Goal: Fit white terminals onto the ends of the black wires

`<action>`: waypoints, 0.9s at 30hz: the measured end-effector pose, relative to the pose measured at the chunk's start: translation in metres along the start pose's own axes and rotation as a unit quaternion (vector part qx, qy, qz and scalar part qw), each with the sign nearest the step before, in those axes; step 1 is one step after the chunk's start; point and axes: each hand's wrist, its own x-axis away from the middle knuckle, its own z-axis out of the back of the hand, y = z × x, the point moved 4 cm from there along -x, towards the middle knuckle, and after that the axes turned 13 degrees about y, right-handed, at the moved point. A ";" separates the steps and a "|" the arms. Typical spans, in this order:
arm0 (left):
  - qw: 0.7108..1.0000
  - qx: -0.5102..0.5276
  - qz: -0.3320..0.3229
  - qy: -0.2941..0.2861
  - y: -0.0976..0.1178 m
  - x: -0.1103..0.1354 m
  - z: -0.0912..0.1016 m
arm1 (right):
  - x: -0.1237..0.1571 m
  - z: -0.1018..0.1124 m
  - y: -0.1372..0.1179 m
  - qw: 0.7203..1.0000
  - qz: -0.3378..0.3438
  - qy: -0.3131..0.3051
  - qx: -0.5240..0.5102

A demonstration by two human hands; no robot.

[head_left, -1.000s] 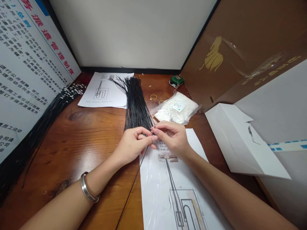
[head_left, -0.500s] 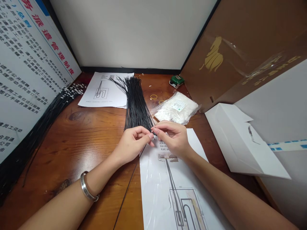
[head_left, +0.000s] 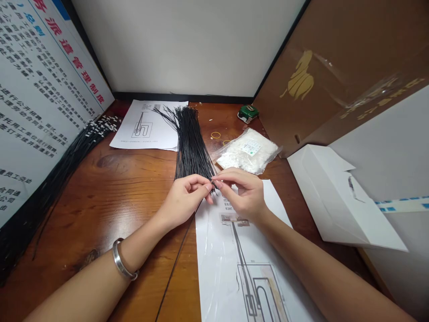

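Observation:
My left hand is closed in a pinch on a thin black wire, which trails from under it down to the front edge of view. Fingertip to fingertip with it, my right hand also pinches; whatever sits between its fingers is too small to make out. Just beyond both hands lies a thick bundle of black wires, its near ends reaching my fingers. Beneath my right hand is a printed sheet with a wiring drawing.
A clear bag of small white pieces lies right of the bundle, near a green tape measure. Black wires with white connectors lean at the left. A second printed sheet is at the back; a folded white box stands right.
The hands stay together almost in place, with only slight finger movement. The trailing wire has shifted a little to the left at its near end.

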 end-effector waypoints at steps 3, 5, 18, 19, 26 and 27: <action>1.000 0.007 0.000 -0.004 0.000 -0.001 0.001 | 0.000 -0.001 -0.003 1.000 0.022 -0.009 0.003; 1.000 0.013 0.006 0.000 -0.001 -0.001 0.001 | 0.000 -0.001 -0.003 1.000 0.020 -0.011 0.004; 1.000 0.016 0.010 0.021 -0.002 -0.002 0.003 | 0.005 0.000 0.007 0.995 -0.098 0.017 -0.017; 1.000 0.017 0.007 0.020 -0.002 -0.002 0.003 | 0.005 0.000 0.007 0.994 -0.105 0.016 -0.025; 1.000 0.021 0.000 0.023 -0.001 -0.002 0.003 | 0.007 -0.002 0.010 0.990 -0.129 0.011 -0.049; 1.000 0.021 0.001 0.023 -0.001 -0.002 0.003 | 0.007 -0.001 0.010 0.991 -0.128 0.014 -0.044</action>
